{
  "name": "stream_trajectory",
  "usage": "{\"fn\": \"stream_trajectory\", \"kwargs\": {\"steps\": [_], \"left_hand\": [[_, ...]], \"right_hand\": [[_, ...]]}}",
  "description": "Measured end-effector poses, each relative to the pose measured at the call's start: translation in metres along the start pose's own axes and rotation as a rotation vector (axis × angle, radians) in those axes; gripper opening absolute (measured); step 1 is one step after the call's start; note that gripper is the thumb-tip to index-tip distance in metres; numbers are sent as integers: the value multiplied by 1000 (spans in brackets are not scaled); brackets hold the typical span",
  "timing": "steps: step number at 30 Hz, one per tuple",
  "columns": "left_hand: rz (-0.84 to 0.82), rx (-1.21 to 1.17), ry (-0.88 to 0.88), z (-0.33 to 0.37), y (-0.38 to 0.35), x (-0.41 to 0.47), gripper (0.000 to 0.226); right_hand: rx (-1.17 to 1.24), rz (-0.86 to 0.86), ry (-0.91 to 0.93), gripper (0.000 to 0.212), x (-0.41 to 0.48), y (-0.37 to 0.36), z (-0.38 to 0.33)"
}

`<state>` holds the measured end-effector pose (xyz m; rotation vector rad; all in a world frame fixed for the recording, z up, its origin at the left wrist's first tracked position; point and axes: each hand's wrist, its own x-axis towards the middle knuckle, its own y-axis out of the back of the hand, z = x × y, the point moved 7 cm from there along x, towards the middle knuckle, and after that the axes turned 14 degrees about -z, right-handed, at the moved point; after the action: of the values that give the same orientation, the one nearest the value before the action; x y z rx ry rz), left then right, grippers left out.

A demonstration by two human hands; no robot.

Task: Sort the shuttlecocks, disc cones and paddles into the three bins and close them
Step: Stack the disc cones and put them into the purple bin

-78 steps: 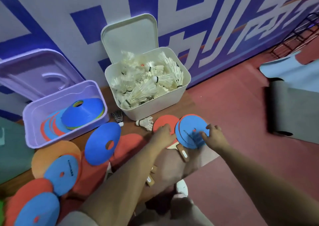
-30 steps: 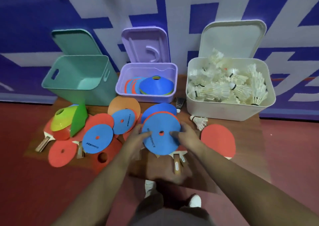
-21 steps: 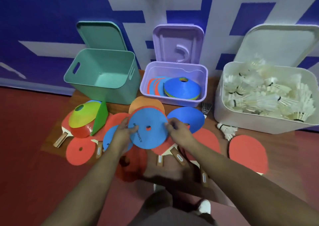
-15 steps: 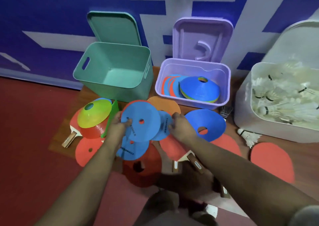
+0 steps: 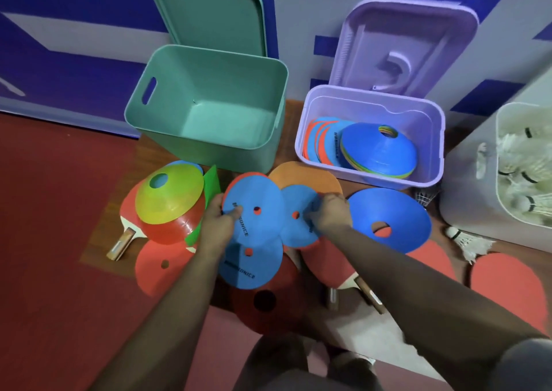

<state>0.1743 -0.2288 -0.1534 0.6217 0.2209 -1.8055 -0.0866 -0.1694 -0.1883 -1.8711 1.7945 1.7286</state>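
Blue, flat and printed, one disc (image 5: 260, 211) is pinched at its left edge by the left hand (image 5: 218, 226), thumb on top. The right hand (image 5: 330, 215) grips the right edge of a second blue disc (image 5: 297, 226) that tucks under the first. Both hover over scattered discs and red paddles (image 5: 507, 286). Beyond stand the green bin (image 5: 209, 148) on the left, the purple bin (image 5: 434, 151) holding stacked disc cones (image 5: 379, 148), and at far right a white bin (image 5: 466, 187) of shuttlecocks (image 5: 525, 187).

Green bin (image 5: 239, 91) and purple bin (image 5: 370, 112): smooth matt plastic; cones (image 5: 397, 208): thin smooth plastic, faint sheen; paddle handle (image 5: 121, 242): pale bare wood; paddle face (image 5: 507, 283): matt red; shuttlecock (image 5: 469, 241): white feathers.
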Motion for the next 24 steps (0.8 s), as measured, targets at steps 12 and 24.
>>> {"fn": "stream_trajectory", "kwargs": {"steps": [12, 24], "left_hand": [[-75, -4, -32, 35, -27, 4, 20], [-527, -74, -36, 40, -124, -12, 41]], "right_hand": [[895, 83, 390, 12, -87, 81, -3], [1010, -67, 129, 40, -91, 35, 49]]}}
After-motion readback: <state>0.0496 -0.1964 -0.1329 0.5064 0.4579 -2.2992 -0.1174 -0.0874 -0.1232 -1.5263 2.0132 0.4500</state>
